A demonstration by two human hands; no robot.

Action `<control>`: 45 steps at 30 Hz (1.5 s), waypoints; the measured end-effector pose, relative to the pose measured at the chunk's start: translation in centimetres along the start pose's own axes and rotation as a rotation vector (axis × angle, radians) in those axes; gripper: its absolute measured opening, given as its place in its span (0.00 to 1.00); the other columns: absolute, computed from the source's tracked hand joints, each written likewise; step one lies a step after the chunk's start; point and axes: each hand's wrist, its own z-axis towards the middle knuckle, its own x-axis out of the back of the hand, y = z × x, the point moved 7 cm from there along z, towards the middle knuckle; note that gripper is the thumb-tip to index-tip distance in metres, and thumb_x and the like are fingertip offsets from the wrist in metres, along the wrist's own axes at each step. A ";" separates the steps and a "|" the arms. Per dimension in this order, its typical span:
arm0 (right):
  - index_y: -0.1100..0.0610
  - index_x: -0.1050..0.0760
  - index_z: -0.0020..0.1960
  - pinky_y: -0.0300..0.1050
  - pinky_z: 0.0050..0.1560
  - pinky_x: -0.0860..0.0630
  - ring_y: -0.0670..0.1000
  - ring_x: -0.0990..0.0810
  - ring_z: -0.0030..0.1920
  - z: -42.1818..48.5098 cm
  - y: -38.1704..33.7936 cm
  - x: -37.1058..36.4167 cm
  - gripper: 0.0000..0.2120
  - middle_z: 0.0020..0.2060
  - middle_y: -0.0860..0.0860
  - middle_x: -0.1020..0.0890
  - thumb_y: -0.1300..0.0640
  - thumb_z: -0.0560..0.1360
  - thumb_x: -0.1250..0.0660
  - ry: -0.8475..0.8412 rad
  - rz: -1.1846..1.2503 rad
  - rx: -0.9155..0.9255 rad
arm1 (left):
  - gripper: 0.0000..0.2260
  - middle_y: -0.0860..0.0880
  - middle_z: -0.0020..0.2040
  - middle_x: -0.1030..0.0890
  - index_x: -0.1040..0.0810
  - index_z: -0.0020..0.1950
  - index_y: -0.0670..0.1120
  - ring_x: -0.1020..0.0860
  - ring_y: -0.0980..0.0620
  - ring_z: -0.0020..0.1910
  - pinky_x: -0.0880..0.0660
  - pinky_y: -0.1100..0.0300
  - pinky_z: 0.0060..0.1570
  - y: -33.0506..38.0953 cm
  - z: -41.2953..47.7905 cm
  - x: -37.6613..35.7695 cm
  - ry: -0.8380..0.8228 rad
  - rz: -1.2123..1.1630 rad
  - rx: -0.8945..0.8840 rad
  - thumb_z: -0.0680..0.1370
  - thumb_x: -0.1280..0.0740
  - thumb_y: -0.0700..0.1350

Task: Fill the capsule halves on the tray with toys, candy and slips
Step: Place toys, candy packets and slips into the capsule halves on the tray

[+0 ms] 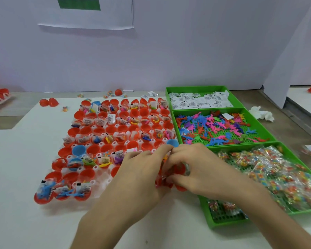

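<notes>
Pale lilac wall (169, 51); hanging paper sheet (86, 15); white tabletop (34, 221); wood-grain surface (25, 105) beyond.

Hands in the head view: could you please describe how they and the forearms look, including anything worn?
Both the left hand and the right hand are bare, as are the forearms down to the frame's edge. No sleeve, glove, ring, watch or bracelet shows.

Print on slips (196, 102) illegible

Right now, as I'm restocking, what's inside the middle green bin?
Middle green bin: a heap of coloured toy dinosaurs, one white slip on top; anything beneath the heap is covered.
</notes>
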 end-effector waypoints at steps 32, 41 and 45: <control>0.51 0.18 0.39 0.47 0.35 0.22 0.50 0.21 0.34 -4.0 8.5 10.7 0.09 0.31 0.46 0.19 0.52 0.76 0.32 0.879 0.237 -0.243 | 0.18 0.59 0.63 0.26 0.30 0.65 0.59 0.32 0.55 0.63 0.38 0.53 0.63 9.9 1.2 -0.1 -0.014 -0.001 -0.239 0.77 0.33 0.55; 0.55 0.17 0.39 0.55 0.41 0.20 0.51 0.20 0.35 -4.4 11.4 10.4 0.09 0.29 0.46 0.19 0.57 0.77 0.31 0.900 0.189 -0.380 | 0.11 0.44 0.52 0.24 0.21 0.56 0.43 0.24 0.40 0.53 0.25 0.47 0.48 12.5 4.1 -6.7 -0.244 0.027 -0.239 0.74 0.32 0.37; 0.52 0.18 0.39 0.38 0.36 0.26 0.42 0.22 0.33 -4.2 12.0 10.3 0.09 0.29 0.44 0.20 0.56 0.78 0.31 0.878 0.158 -0.408 | 0.10 0.45 0.51 0.26 0.23 0.54 0.43 0.25 0.41 0.50 0.24 0.49 0.46 11.6 4.7 -7.3 -0.209 -0.086 -0.174 0.74 0.32 0.35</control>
